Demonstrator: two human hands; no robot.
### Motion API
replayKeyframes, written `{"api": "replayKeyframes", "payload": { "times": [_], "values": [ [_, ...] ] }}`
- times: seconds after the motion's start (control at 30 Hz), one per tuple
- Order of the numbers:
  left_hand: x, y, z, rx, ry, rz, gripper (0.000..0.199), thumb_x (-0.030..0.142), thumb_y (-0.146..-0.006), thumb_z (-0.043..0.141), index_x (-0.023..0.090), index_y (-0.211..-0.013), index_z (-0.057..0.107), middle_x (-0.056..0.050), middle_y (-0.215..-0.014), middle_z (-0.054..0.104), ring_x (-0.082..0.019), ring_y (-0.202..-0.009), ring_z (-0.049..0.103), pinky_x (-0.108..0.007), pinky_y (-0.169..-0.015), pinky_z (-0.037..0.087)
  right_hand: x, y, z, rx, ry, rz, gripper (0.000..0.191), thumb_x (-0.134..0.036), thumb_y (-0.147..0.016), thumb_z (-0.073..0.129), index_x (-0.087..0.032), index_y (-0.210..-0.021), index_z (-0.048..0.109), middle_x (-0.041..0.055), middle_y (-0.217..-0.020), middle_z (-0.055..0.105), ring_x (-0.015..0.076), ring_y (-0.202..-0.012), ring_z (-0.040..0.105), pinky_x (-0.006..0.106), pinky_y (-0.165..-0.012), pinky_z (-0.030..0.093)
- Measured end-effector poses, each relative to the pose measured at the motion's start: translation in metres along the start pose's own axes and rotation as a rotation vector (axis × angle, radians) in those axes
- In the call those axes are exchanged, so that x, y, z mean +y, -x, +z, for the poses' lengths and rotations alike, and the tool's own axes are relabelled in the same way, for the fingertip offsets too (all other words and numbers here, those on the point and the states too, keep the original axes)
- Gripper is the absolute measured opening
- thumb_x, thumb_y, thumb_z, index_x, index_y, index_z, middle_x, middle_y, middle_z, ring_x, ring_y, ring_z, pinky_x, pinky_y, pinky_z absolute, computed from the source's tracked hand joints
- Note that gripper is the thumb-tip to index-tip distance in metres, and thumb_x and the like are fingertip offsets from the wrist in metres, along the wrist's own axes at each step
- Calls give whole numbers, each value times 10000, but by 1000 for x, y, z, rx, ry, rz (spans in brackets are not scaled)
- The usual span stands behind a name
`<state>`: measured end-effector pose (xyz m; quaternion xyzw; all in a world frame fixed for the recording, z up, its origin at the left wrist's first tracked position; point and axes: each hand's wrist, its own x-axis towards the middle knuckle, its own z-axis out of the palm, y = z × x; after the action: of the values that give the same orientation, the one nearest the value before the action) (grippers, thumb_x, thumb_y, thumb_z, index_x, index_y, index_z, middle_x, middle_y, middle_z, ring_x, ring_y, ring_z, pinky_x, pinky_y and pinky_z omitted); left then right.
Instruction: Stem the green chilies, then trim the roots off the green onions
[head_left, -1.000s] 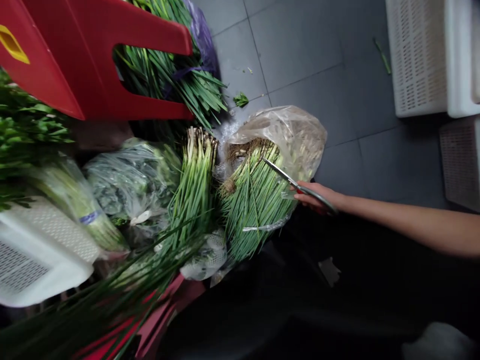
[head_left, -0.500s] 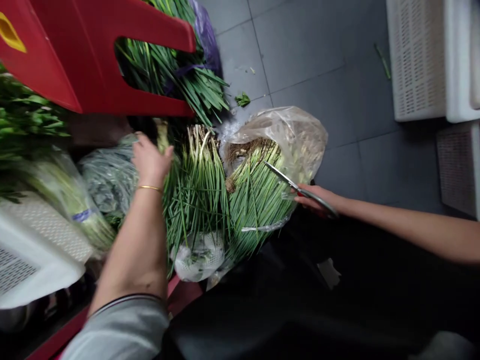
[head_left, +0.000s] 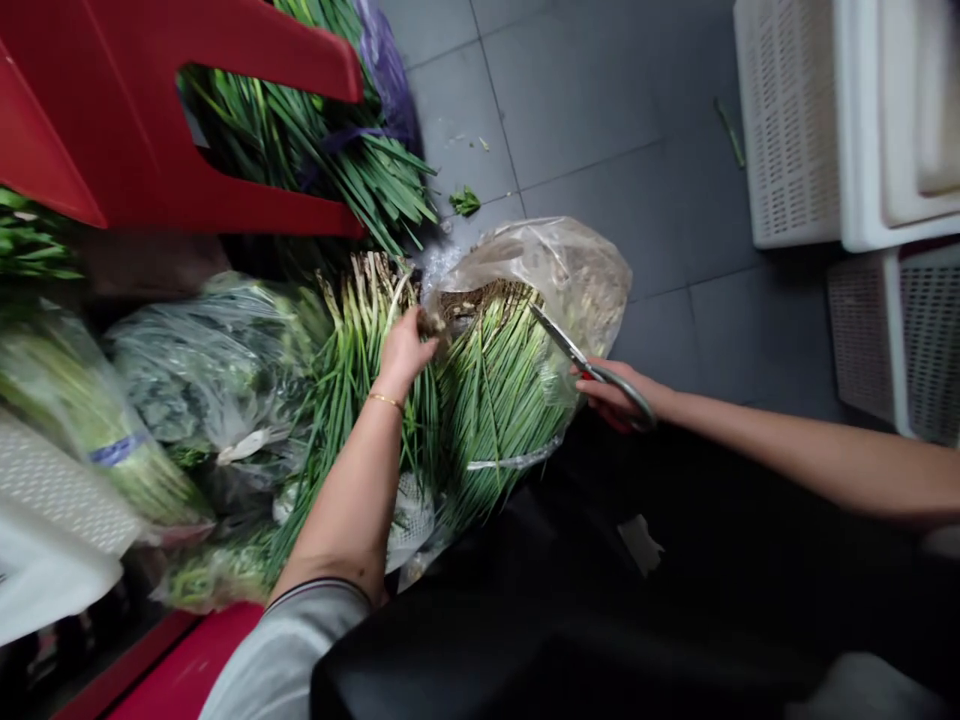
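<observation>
My left hand [head_left: 407, 352] is closed on the brown root end [head_left: 431, 323] of some scallions, between two bunches; its fingertips are partly hidden. Beside it on the left lies a scallion bunch [head_left: 356, 310] with pale, cut-looking ends. On the right, more scallions [head_left: 495, 390] with brown roots lie partly inside a clear plastic bag [head_left: 585, 265]. Scissors [head_left: 559, 335] are gripped in my right hand [head_left: 619, 385], their blades nearly together and pointing up-left over the bagged scallions.
A red plastic stool [head_left: 112, 130] stands upper left, with long green leaves in a purple bag [head_left: 386, 70] behind it. Bagged greens [head_left: 195, 350] and a white basket [head_left: 60, 520] are at left. White crates [head_left: 787, 120] stand at right on the grey tile floor [head_left: 585, 90].
My left hand has moved right, from the left side of the scallions to the brown root end, which has shifted upward. My right hand keeps the scissors over the bag. The view has shifted slightly.
</observation>
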<state>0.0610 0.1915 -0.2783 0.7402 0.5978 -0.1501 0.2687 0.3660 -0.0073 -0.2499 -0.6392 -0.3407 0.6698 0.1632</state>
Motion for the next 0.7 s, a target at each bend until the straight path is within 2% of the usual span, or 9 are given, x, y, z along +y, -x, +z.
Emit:
{"api": "replayKeyframes", "payload": {
  "times": [0.07,0.17,0.23,0.3,0.37,0.43,0.57,0.63,0.7],
  "values": [
    [27,-10,-10,140,82,-17,842,274,-763,670,126,-1502,296,-218,-1362,537,-327,-1191,581,-421,-990,460,-12,-7,-1,-58,32,7,360,-473,-821,595,-180,-1022,540,-47,-562,534,103,-410,475,218,-400,391],
    [76,-11,10,218,188,73,733,255,-835,587,142,-1502,304,-200,-1415,500,-309,-1274,526,-427,-1070,416,-27,-19,-13,-32,14,115,225,-376,-822,614,-181,-912,547,-39,-543,540,107,-406,490,214,-400,393],
    [105,-2,40,137,233,223,626,283,-879,549,132,-1461,373,-185,-1409,519,-283,-1311,497,-399,-1103,388,-31,-23,-29,143,-61,199,184,-331,-836,605,-184,-931,549,-48,-516,524,106,-382,474,216,-391,390],
    [127,8,71,27,206,298,685,349,-857,608,74,-1442,382,-226,-1437,484,-302,-1356,446,-400,-1122,361,-30,-21,-46,323,-146,214,198,-314,-854,594,-184,-999,558,-55,-513,519,102,-365,457,216,-380,383],
    [145,13,93,-16,138,250,814,403,-800,681,21,-1440,353,-281,-1449,445,-345,-1375,411,-431,-1118,351,-29,-16,-58,395,-199,174,227,-303,-871,581,-178,-1060,564,-51,-528,534,101,-364,462,213,-374,384],
    [159,10,100,-8,75,168,812,376,-771,702,13,-1417,370,-294,-1386,499,-370,-1323,461,-455,-1080,375,-30,-11,-61,393,-199,138,238,-277,-880,577,-175,-1095,560,-50,-533,540,102,-368,469,209,-369,388],
    [164,-4,73,-48,60,71,508,189,-741,637,70,-1227,547,-224,-1139,660,-335,-1083,625,-413,-939,458,-46,-9,-57,324,-107,160,243,-254,-881,613,-162,-1102,567,-56,-519,534,92,-366,465,200,-374,399],
    [145,-3,49,-114,166,82,420,141,-705,613,110,-1123,600,-166,-1040,691,-289,-977,651,-361,-863,479,-55,-11,-60,293,-97,145,245,-275,-893,616,-157,-1104,573,-49,-526,545,86,-370,470,197,-383,409],
    [114,7,28,-259,347,152,354,122,-649,597,139,-1001,631,-87,-905,695,-232,-835,644,-309,-764,486,-63,-16,-67,267,-94,114,240,-290,-907,602,-155,-1104,578,-38,-534,559,88,-377,483,199,-390,418]
  ]
}}
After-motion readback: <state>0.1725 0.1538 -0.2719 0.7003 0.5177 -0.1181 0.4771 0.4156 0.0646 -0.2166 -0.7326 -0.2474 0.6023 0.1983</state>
